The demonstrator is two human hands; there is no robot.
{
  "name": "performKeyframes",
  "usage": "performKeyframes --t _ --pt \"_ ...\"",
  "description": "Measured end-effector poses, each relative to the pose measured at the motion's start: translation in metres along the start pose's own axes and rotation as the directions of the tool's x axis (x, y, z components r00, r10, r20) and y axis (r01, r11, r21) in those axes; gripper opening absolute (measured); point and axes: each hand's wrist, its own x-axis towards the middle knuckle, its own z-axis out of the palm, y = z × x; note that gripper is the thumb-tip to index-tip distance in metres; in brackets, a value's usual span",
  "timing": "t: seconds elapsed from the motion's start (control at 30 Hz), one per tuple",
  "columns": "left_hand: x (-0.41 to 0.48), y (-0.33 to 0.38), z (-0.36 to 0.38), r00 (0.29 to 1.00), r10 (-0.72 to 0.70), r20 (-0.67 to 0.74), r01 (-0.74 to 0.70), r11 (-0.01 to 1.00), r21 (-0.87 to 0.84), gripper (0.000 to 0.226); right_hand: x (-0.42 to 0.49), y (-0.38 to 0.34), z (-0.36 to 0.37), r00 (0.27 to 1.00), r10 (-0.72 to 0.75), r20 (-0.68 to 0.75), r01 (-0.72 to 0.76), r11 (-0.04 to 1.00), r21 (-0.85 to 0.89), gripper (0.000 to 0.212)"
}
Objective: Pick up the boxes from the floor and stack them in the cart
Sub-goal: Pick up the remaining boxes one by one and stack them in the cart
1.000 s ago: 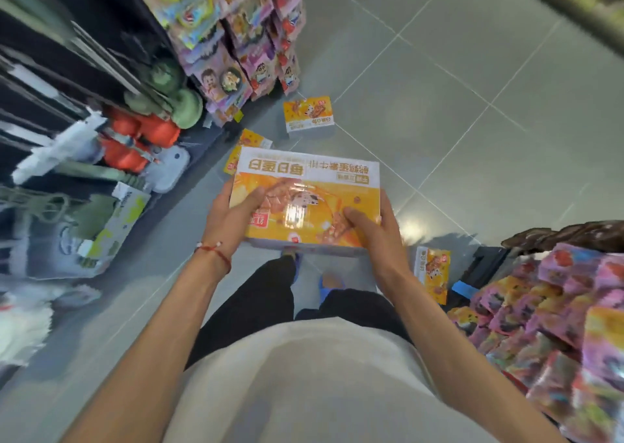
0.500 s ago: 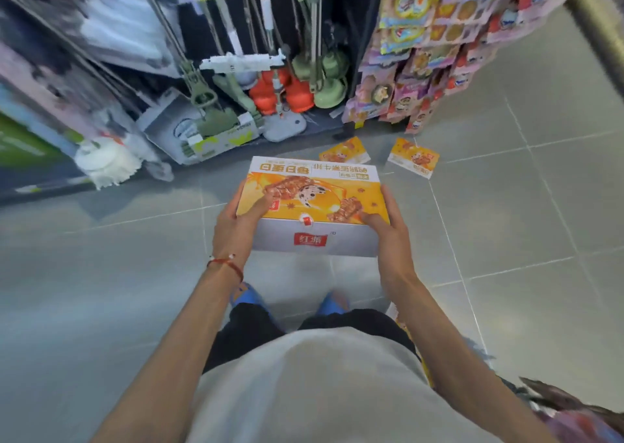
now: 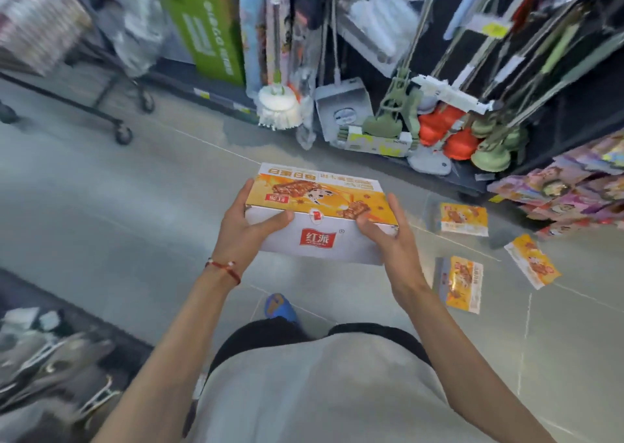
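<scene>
Left hand, right hand: hands clasp box ends. Risk: loose hold slips swinging toward cart.

Bare forearms back from the fingers on both sides. Thin red cord bracelet with small pale beads round the left wrist, just behind the left hand. Farther back from the fingers, pale grey shirt and black trousers. Below the fingers, one blue shoe.
</scene>
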Motion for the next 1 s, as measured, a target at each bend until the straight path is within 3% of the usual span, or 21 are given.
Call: performKeyframes --t 0.1,0.3,0.5,0.87,1.0 --pt "0.002 -0.006 -0.061 0.990 -0.001 -0.140 0.001 1.000 -0.001 0.058 0.006 -0.005 0.065 0.997 -0.021 0.068 0.023 0.999 -0.025 0.075" --pt "0.001 -0.018 -0.152 0.928 -0.072 -0.365 0.057 0.997 -0.052 0.089 0.015 -0.013 0.167 0.976 -0.014 0.217 0.038 0.994 -0.105 0.087" --pt "0.016 -0.025 -0.216 0.833 -0.119 -0.540 0.071 0.992 -0.109 0.092 0.045 -0.028 0.251 0.944 0.002 0.331 0.071 0.975 -0.210 0.078" --pt "0.108 -0.008 -0.325 0.626 -0.240 -0.742 0.093 0.968 -0.234 0.068 0.143 -0.080 0.428 0.869 0.088 0.487 0.086 0.942 -0.325 0.106" --pt "0.145 0.008 -0.365 0.540 -0.289 -0.791 0.070 0.952 -0.299 0.061 0.179 -0.107 0.497 0.829 0.122 0.546 0.109 0.922 -0.371 0.090"
